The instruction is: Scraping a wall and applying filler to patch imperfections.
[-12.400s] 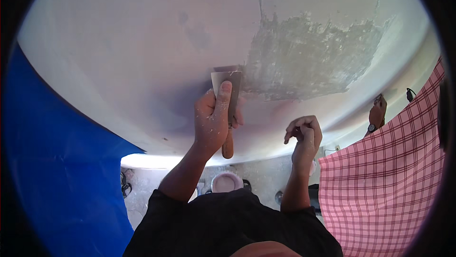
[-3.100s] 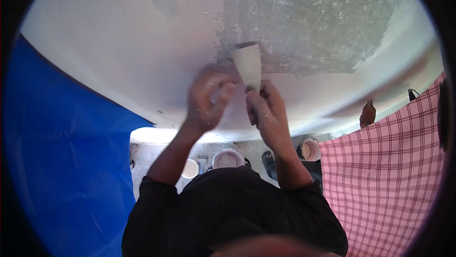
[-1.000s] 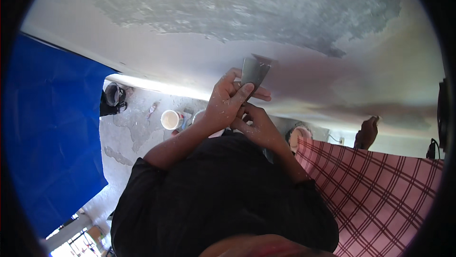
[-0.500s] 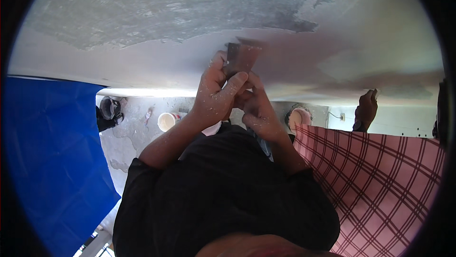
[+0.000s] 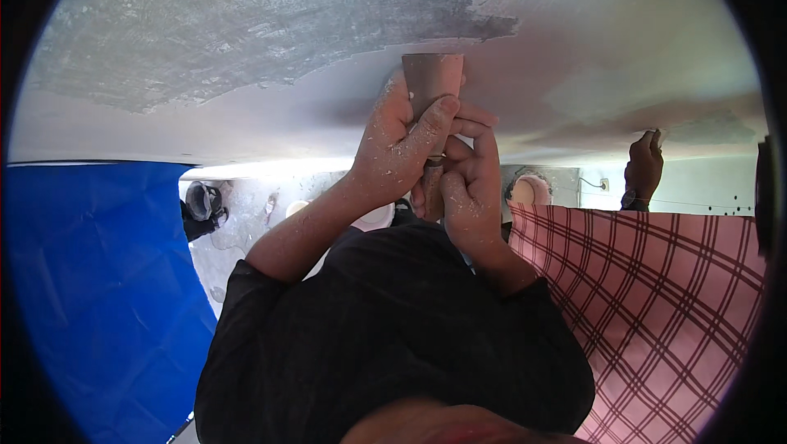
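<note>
A putty knife with a broad, flat blade (image 5: 433, 75) and a slim handle (image 5: 433, 190) is held upright in front of the wall (image 5: 328, 108). My right hand (image 5: 473, 190) is closed round the handle, some of its fingers pointing up beside the blade. My left hand (image 5: 393, 145), speckled with white bits, grips the blade's lower part, thumb across its face and fingers behind. Whether the blade's edge touches the wall I cannot tell. Just above it runs the ragged border between a rough grey patch (image 5: 270, 18) and a smoother pale coat.
At the right another person's hand (image 5: 644, 167) reaches up to the wall. Below are a pinkish bucket (image 5: 531, 190), a partly hidden white bucket (image 5: 297, 208) and a dark object (image 5: 203, 204). A blue sheet (image 5: 98, 296) covers the left, a pink plaid sheet (image 5: 656, 280) the right.
The putty knife, blurred and tilted before, is now sharp and nearly upright. Both my hands have shifted slightly right, and more of the handle shows. The other person's hand has risen a little in view.
</note>
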`<action>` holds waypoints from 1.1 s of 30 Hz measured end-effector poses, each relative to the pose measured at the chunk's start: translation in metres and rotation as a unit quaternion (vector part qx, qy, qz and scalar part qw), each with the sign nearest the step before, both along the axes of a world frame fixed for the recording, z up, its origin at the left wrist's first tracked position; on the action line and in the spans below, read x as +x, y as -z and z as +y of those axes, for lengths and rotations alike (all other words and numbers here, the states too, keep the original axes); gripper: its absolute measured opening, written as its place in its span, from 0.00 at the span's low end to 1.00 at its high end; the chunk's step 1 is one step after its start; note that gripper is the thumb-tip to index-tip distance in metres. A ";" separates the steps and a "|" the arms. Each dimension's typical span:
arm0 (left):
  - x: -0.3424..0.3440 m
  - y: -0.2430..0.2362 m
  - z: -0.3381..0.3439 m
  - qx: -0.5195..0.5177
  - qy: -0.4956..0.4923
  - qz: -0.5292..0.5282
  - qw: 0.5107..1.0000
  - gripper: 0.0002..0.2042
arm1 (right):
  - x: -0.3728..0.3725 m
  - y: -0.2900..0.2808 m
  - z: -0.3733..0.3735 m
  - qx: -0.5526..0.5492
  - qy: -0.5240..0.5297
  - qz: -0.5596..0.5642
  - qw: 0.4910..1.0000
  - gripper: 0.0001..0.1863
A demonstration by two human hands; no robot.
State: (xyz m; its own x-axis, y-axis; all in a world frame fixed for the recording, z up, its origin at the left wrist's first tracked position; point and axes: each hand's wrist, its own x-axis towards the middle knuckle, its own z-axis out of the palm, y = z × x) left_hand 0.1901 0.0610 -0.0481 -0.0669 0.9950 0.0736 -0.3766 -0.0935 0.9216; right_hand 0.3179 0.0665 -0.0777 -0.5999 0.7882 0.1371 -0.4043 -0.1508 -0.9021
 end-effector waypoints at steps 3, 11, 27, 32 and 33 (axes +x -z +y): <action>-0.008 -0.004 -0.002 -0.002 0.019 0.096 0.995 0.15 | -0.006 0.006 -0.005 0.043 0.085 0.014 0.995 0.28; -0.001 -0.007 -0.001 -0.018 0.019 0.028 0.999 0.15 | -0.004 0.005 -0.005 0.123 0.121 0.035 0.984 0.31; -0.005 -0.005 0.008 0.023 -0.039 0.155 0.987 0.18 | -0.014 0.006 0.016 0.109 0.140 -0.002 0.984 0.33; -0.008 -0.003 0.007 0.010 -0.038 0.181 0.983 0.15 | -0.007 0.006 0.021 0.178 0.158 -0.043 0.970 0.31; -0.008 -0.001 0.006 0.012 -0.042 0.185 0.982 0.15 | -0.005 0.002 0.020 0.181 0.157 -0.066 0.969 0.30</action>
